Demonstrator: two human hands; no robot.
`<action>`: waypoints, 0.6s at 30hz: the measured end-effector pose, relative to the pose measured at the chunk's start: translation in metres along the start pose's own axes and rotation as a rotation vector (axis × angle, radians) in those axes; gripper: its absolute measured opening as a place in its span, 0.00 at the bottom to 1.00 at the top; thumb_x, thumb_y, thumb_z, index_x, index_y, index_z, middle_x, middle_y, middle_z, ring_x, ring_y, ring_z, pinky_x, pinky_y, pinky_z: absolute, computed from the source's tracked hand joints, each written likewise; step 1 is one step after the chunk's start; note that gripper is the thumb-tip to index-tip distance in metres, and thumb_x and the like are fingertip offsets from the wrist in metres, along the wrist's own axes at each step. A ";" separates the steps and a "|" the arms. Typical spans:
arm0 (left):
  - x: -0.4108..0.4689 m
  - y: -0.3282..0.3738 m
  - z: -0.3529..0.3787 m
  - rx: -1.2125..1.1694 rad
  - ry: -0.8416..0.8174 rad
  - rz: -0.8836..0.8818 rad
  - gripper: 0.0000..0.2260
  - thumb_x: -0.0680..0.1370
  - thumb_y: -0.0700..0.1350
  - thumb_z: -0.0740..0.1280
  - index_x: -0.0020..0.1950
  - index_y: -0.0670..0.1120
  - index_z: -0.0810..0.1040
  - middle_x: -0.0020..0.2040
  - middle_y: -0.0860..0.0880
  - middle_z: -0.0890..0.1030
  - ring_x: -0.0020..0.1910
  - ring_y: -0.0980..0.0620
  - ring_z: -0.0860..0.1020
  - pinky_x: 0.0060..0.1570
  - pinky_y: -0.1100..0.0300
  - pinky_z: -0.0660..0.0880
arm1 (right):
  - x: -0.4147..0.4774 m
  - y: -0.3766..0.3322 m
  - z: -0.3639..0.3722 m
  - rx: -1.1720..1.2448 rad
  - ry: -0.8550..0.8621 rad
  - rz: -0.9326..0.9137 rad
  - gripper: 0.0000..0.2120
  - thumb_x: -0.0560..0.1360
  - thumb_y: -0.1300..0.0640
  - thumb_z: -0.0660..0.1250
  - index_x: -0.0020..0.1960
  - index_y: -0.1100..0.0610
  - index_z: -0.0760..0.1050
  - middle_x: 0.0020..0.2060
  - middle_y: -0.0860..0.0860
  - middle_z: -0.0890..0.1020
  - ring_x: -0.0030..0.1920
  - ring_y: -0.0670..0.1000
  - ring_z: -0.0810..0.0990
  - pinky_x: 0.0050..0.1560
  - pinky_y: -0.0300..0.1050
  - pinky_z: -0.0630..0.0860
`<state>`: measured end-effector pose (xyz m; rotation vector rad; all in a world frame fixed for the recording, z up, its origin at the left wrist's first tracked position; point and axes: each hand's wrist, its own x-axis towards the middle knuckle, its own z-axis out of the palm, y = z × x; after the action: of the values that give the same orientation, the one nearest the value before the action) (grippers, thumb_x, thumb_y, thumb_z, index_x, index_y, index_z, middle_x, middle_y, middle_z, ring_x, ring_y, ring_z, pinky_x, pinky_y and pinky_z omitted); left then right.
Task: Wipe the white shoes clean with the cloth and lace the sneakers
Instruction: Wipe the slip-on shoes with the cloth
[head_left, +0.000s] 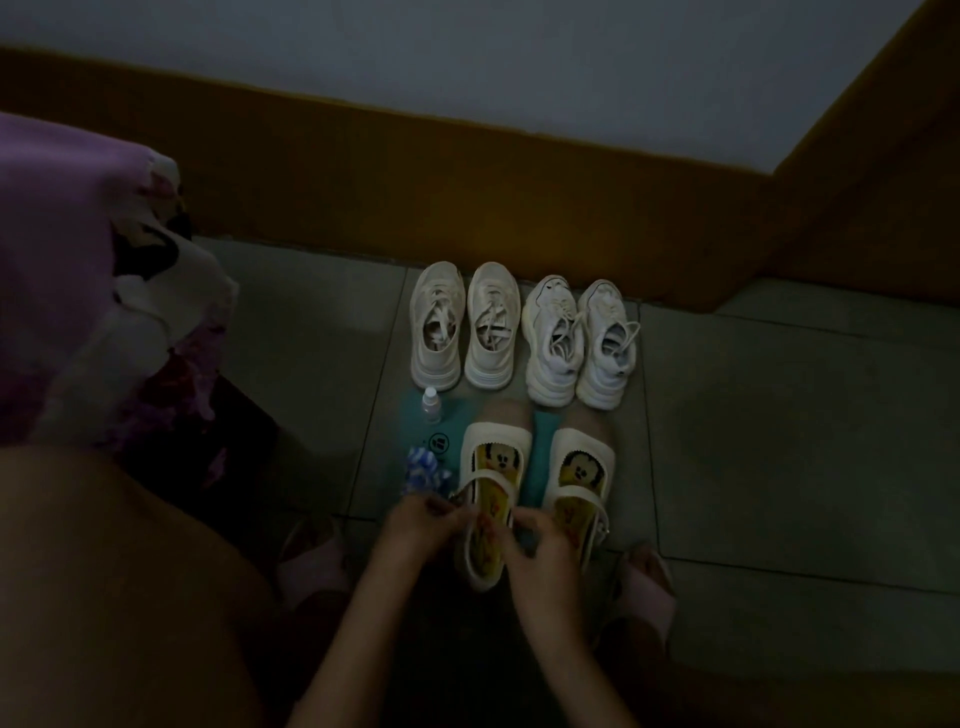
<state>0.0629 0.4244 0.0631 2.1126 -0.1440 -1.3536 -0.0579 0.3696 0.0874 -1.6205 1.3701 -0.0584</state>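
White shoe between both hands.

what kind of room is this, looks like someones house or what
Probably a dim corner of a home, maybe a bedroom. Signs: a tiled floor meeting a brown skirting, a floral bedcover at the left edge, and sneakers lined up by the wall.

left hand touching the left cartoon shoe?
Touching. Head view: left hand fingers rest on the strap of the left cartoon shoe, no gap visible.

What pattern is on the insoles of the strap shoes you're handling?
Yellow insoles with a cartoon mouse face, seen in the head view.
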 end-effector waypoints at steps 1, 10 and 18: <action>0.000 -0.002 0.003 0.044 -0.033 -0.002 0.15 0.71 0.47 0.73 0.54 0.40 0.78 0.49 0.44 0.79 0.45 0.50 0.78 0.38 0.63 0.73 | -0.001 0.003 0.000 0.039 -0.023 0.037 0.08 0.76 0.54 0.65 0.55 0.52 0.75 0.46 0.46 0.78 0.45 0.42 0.76 0.41 0.31 0.70; -0.004 -0.005 0.001 -0.302 -0.208 -0.039 0.06 0.74 0.31 0.66 0.47 0.38 0.73 0.39 0.43 0.76 0.36 0.49 0.76 0.25 0.65 0.77 | -0.007 0.008 -0.007 0.264 -0.167 0.310 0.13 0.74 0.49 0.68 0.49 0.59 0.74 0.38 0.52 0.81 0.20 0.43 0.75 0.20 0.32 0.67; -0.002 -0.009 -0.001 -0.265 -0.230 -0.024 0.06 0.74 0.34 0.67 0.43 0.43 0.73 0.38 0.45 0.77 0.25 0.57 0.79 0.24 0.67 0.75 | -0.009 0.005 -0.013 0.388 -0.165 0.484 0.06 0.72 0.56 0.70 0.46 0.58 0.78 0.33 0.50 0.81 0.27 0.46 0.72 0.23 0.35 0.63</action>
<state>0.0605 0.4332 0.0600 1.7435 -0.0298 -1.5370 -0.0721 0.3691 0.0953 -0.9280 1.4798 0.0909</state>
